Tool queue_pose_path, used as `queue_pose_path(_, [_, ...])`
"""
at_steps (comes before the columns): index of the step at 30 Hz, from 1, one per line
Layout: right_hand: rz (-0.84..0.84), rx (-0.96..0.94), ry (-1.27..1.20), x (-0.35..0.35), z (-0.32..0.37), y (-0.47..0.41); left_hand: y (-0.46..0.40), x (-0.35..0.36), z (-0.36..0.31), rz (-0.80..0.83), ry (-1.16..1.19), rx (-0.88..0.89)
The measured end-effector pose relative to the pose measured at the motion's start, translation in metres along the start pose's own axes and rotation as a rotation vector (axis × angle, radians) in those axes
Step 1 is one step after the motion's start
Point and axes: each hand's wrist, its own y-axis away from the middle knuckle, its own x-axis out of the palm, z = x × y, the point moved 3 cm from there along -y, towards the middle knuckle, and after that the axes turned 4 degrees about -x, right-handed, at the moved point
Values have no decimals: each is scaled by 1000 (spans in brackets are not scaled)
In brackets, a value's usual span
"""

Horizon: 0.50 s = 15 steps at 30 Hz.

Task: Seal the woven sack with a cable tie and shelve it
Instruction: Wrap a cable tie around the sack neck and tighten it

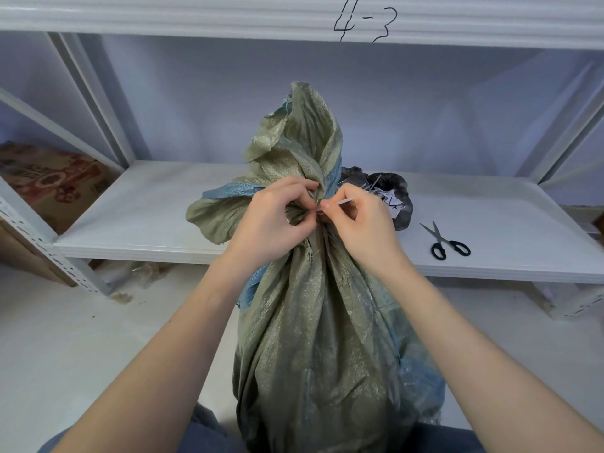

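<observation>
Midway through sealing, a person's left hand [273, 220] pinches the gathered neck of the woven sack [313, 305], which stands on the floor before the white shelf [147, 217]. Just right, the right hand [358, 219] grips the pale cable tie [341, 201] at the neck. Next, by the look of it: cinch tight, then trim with the scissors [446, 241] lying on the shelf.

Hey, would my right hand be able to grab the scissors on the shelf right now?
Probably yes, but not at once: the right hand is pinching the cable tie at the sack neck. The scissors lie in the open on the shelf, on that hand's side.
</observation>
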Motion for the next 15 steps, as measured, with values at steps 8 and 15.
queue_pose_path(8, [-92,64,-158,0,-11,-2,2,3,5,35,143,-146])
queue_pose_path(15, [-96,40,-170,-1,-4,1,4,2,1,-18,75,-59])
